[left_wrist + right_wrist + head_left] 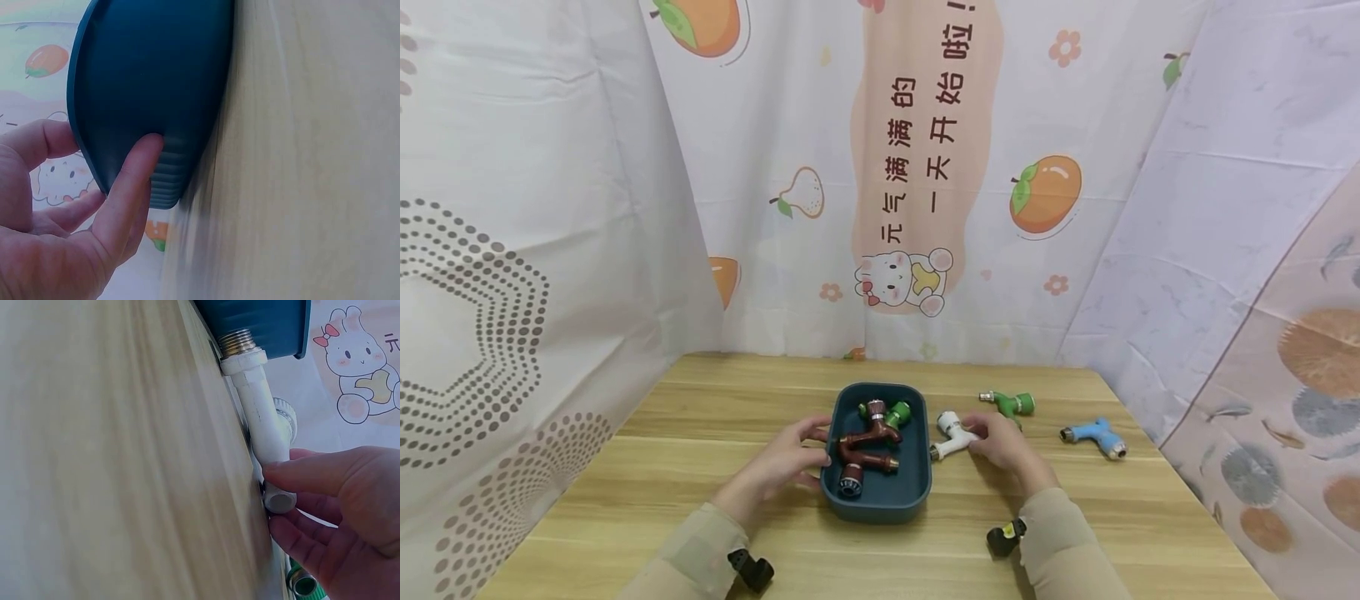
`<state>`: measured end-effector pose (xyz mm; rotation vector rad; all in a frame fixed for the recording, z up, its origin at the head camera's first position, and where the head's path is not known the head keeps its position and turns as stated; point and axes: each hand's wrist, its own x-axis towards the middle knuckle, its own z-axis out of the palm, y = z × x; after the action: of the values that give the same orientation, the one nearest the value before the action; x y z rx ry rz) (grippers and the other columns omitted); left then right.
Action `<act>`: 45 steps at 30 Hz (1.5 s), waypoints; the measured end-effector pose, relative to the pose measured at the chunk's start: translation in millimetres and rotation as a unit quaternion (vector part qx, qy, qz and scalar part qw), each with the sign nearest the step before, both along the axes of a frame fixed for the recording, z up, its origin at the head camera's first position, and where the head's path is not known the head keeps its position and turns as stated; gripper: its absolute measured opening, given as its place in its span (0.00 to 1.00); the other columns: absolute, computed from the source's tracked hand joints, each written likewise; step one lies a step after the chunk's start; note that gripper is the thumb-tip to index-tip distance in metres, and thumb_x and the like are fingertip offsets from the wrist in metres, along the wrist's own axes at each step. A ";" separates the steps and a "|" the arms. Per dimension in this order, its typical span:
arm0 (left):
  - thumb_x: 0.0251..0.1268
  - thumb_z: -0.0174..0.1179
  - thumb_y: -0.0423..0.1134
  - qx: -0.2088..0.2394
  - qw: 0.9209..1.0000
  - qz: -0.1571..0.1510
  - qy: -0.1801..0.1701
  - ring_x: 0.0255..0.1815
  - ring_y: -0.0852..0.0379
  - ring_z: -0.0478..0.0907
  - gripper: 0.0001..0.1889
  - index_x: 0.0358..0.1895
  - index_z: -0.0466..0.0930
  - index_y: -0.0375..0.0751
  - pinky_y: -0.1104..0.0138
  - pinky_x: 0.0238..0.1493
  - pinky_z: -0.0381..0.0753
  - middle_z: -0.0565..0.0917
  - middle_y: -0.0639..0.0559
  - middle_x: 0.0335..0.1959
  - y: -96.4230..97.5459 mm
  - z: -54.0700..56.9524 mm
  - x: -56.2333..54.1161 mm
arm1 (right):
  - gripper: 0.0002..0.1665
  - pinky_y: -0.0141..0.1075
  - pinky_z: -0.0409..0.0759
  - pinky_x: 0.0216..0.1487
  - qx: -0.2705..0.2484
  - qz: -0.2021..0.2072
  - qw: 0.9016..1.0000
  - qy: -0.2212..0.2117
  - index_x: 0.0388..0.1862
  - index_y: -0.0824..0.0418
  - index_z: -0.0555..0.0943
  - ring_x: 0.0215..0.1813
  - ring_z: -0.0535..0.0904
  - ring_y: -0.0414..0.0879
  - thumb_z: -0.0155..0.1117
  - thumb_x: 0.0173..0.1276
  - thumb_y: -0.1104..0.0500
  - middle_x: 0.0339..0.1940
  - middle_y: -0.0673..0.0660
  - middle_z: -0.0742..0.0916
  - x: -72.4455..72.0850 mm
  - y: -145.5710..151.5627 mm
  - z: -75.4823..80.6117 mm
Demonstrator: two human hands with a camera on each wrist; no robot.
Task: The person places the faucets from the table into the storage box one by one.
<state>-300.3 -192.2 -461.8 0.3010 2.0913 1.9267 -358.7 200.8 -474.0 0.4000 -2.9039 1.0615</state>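
A dark teal plastic container point(880, 512) stands mid-table. Inside it lie two brown-red faucets, one point(877, 430) farther back and another point(852, 472) nearer, plus a green faucet point(898, 413) partly covered. My left hand point(784, 460) holds the container's left side, with fingers at the rim and one fingertip on the outer wall point(125, 81). Just right of the container, a white faucet point(957, 440) lies low over the wood, its threaded metal end point(237, 342) towards the container. The thumb and fingers of my right hand point(1004, 443) pinch its other end.
Right of my right hand lie a green faucet point(1017, 405), partly behind the hand, and a blue faucet point(1097, 433) near the table's right edge. A printed curtain point(790, 283) hangs behind the wooden table point(745, 387), with more cloth at both sides.
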 end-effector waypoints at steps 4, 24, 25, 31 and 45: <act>0.61 0.61 0.26 0.001 1.000 -0.002 -0.002 0.47 0.42 0.82 0.39 0.77 0.59 0.35 0.47 0.37 0.87 0.67 0.28 0.66 0.1 -0.4 0.4 | 0.20 0.52 0.79 0.58 0.000 0.001 1.000 0.002 0.52 0.59 0.87 0.51 0.82 0.50 0.70 0.61 0.72 0.46 0.54 0.88 1.0 0.4 -0.4; 0.61 0.60 0.25 0.000 1.000 0.001 -0.005 0.47 0.41 0.82 0.39 0.77 0.59 0.33 0.48 0.37 0.88 0.67 0.28 0.65 1.8 3.6 0.0 | 0.14 0.48 0.82 0.51 0.000 0.009 1.000 -0.005 0.43 0.59 0.89 0.44 0.82 0.46 0.71 0.59 0.71 0.39 0.51 0.88 2.8 5.3 4.0; 0.61 0.60 0.25 0.000 1.000 0.001 -0.005 0.47 0.41 0.82 0.39 0.77 0.59 0.34 0.48 0.37 0.88 0.67 0.28 0.65 1.7 3.4 0.0 | 0.14 0.49 0.82 0.51 0.001 0.011 1.000 -0.002 0.42 0.59 0.89 0.44 0.82 0.46 0.71 0.59 0.71 0.38 0.51 0.88 2.7 5.6 3.8; 0.61 0.61 0.25 0.000 1.000 0.001 -0.003 0.47 0.40 0.82 0.39 0.77 0.59 0.33 0.48 0.37 0.88 0.67 0.28 0.65 1.2 1.9 -0.3 | 0.15 0.49 0.82 0.51 -0.002 0.012 1.000 0.008 0.43 0.59 0.89 0.43 0.82 0.46 0.70 0.58 0.72 0.38 0.51 0.88 2.8 7.0 2.9; 0.60 0.61 0.25 0.001 1.000 0.000 0.000 0.46 0.41 0.82 0.39 0.77 0.59 0.33 0.48 0.37 0.88 0.68 0.28 0.64 0.6 1.2 -0.4 | 0.16 0.49 0.82 0.51 -0.014 -0.002 1.000 0.016 0.46 0.61 0.90 0.44 0.83 0.49 0.69 0.58 0.71 0.40 0.53 0.89 3.6 10.0 4.7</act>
<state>-300.8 -191.6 -460.6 0.3012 2.0892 1.9292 -355.1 210.7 -469.3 0.4050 -2.8577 1.0834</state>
